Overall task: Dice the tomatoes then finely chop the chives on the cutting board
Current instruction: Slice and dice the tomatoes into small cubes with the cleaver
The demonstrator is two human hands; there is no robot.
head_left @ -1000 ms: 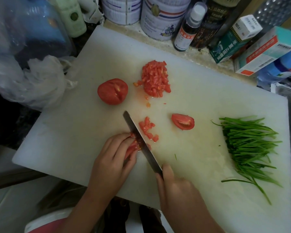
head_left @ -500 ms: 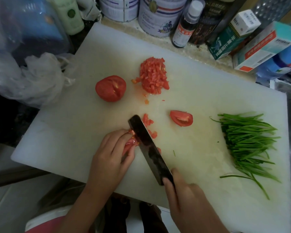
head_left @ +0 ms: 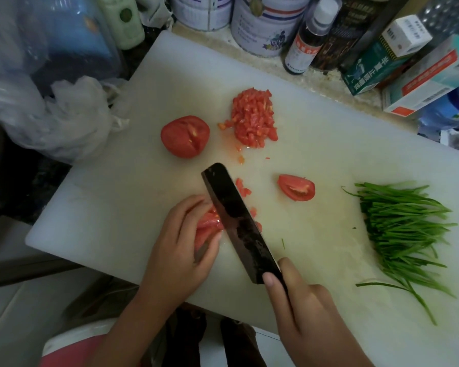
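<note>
"Both hands busy?"

"Yes: the left hand (head_left: pixel 180 250) curls over a sliced red tomato piece (head_left: pixel 208 226) on the white plastic cutting board (head_left: pixel 117 207); the right hand (head_left: pixel 302 300) grips the dark broad-bladed knife (head_left: pixel 236 221), blade just beside it."

"And the rest?"

"Uncut long green chives (head_left: pixel 406 229) lie at the board's right."

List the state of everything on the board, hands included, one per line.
Left hand: holds a sliced tomato piece.
Right hand: grips the knife.
Knife: blade leaning, at the held piece.
Tomato half: not diced.
Tomato wedge: not diced.
Diced tomato: piled.
Chives: uncut, bundled.
</note>
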